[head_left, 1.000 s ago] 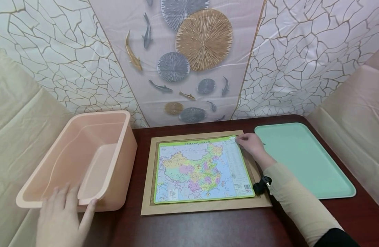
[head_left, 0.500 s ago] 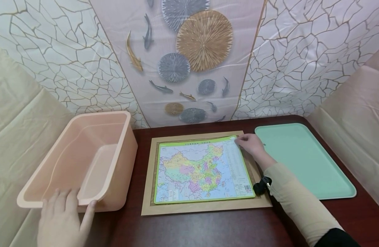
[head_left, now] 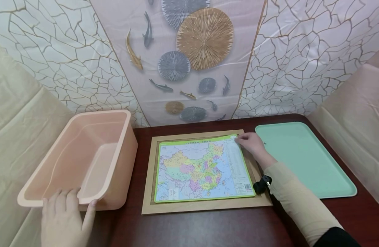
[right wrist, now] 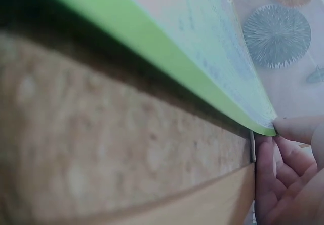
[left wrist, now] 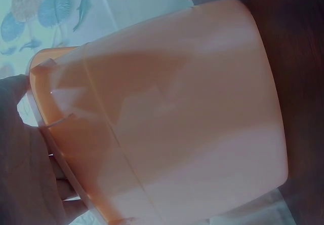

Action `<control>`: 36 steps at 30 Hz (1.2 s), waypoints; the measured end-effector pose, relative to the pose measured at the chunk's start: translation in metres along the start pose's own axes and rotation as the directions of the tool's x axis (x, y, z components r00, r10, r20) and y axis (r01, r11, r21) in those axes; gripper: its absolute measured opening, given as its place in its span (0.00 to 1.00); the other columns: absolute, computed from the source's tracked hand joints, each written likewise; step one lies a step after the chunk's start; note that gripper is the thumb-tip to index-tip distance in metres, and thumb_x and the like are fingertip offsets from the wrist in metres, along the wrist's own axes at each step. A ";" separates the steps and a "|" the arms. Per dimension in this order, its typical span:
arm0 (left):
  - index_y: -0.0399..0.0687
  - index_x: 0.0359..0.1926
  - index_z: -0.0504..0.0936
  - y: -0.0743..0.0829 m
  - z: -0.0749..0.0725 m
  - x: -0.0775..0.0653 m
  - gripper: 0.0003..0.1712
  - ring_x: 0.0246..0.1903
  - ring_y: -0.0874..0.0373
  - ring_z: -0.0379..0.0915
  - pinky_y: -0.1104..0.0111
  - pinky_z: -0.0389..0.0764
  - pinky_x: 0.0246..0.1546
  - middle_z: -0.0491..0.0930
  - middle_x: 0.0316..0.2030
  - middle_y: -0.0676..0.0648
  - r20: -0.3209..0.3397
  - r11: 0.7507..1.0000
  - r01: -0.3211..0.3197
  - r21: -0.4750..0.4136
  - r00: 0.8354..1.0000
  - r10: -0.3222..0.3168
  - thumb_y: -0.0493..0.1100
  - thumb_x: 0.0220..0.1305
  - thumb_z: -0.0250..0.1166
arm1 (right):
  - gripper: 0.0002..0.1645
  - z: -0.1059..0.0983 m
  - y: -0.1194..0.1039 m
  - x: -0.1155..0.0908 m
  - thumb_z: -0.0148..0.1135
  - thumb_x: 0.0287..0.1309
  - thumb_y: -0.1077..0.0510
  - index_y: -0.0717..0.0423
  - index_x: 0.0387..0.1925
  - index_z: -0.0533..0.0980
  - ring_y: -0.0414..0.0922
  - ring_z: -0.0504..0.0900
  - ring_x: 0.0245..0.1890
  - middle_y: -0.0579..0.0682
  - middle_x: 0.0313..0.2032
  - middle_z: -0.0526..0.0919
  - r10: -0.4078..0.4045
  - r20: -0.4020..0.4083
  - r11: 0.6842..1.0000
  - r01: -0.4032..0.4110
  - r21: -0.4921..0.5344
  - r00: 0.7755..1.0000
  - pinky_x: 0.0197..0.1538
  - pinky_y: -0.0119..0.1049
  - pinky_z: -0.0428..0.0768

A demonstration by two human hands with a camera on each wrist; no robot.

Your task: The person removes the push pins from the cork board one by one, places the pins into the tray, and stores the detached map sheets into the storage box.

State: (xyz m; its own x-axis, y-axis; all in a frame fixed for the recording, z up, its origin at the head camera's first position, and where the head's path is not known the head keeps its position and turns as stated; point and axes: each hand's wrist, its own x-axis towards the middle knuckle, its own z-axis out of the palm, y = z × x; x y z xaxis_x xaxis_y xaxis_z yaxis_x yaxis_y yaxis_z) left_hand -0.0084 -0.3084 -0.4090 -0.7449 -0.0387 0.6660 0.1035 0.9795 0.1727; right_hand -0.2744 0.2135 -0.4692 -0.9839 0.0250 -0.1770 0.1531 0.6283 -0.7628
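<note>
A laminated map sheet [head_left: 189,171] with a green border lies on a wood-framed cork board [head_left: 208,204]. My right hand [head_left: 251,144] pinches the map's far right corner between thumb and fingers. The right wrist view shows the green edge [right wrist: 167,58] raised above the cork [right wrist: 126,134] at that corner. At the left, my left hand [head_left: 64,219] holds the near rim of a pink plastic bin [head_left: 124,171], its fingers bent over the rim. In the left wrist view the fingertips are hidden behind the rim.
A mint green tray [head_left: 303,157] lies right of the cork board on the dark wooden table [head_left: 208,228]. A patterned cloth [head_left: 205,37] hangs behind the table. A black device [head_left: 261,184] sits on my right wrist.
My left fingers have bent slightly further over the bin's rim. The right hand keeps its pinch on the map corner, and the map has not visibly moved.
</note>
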 end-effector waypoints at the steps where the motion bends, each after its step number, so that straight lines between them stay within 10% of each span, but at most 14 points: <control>1: 0.23 0.54 0.73 0.000 0.000 0.000 0.55 0.60 0.22 0.65 0.29 0.55 0.71 0.75 0.49 0.22 -0.002 1.000 0.001 -0.002 1.000 -0.001 0.77 0.76 0.37 | 0.27 0.000 0.000 0.000 0.58 0.78 0.50 0.67 0.64 0.79 0.56 0.78 0.55 0.67 0.65 0.79 -0.001 0.001 1.000 0.001 0.006 1.000 0.53 0.42 0.76; 21: 0.25 0.55 0.73 0.000 0.001 0.000 0.54 0.61 0.24 0.65 0.30 0.53 0.73 0.75 0.51 0.23 -0.007 1.000 0.015 -0.004 1.000 -0.015 0.77 0.76 0.37 | 0.29 -0.007 0.000 -0.003 0.56 0.81 0.51 0.68 0.69 0.75 0.31 0.82 0.36 0.70 0.64 0.81 -0.022 0.060 0.974 0.007 0.227 0.998 0.42 0.26 0.82; 36: 0.26 0.55 0.74 -0.001 0.003 -0.003 0.56 0.61 0.24 0.65 0.28 0.54 0.71 0.76 0.51 0.23 -0.029 1.000 0.020 -0.005 0.999 -0.020 0.79 0.75 0.37 | 0.27 -0.014 -0.017 -0.009 0.55 0.81 0.54 0.69 0.68 0.76 0.28 0.81 0.35 0.70 0.66 0.79 -0.045 -0.018 0.977 0.048 0.209 0.999 0.39 0.25 0.81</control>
State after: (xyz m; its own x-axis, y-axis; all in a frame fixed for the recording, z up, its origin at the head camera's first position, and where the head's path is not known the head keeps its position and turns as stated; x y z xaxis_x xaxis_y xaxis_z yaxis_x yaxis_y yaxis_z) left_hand -0.0088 -0.3088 -0.4133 -0.7276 -0.0643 0.6830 0.0917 0.9775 0.1898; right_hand -0.2694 0.2130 -0.4460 -0.9913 0.0106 -0.1311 0.1217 0.4522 -0.8836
